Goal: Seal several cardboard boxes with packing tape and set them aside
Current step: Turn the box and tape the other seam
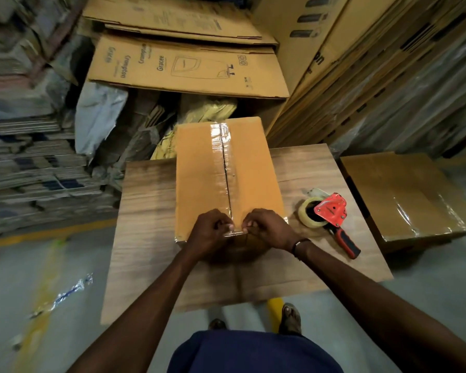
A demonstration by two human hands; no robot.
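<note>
- A grey concrete floor (16, 278) fills the lower left of the frame, crossed by a worn yellow painted line (46, 265).
- A scrap of clear plastic wrap (70, 290) lies on the floor at lower left.
- A wood-grain table (145, 211) sits in the centre.
- Bundled stacks of flattened printed cartons (24, 157) rise along the left edge.
- Flat brown cardboard sheets (186, 68) printed with a line drawing lie at the top centre.
- Plastic-wrapped stacks of flattened cardboard (388, 90) lean at the upper right.
- Lighting is dim and warm.
</note>
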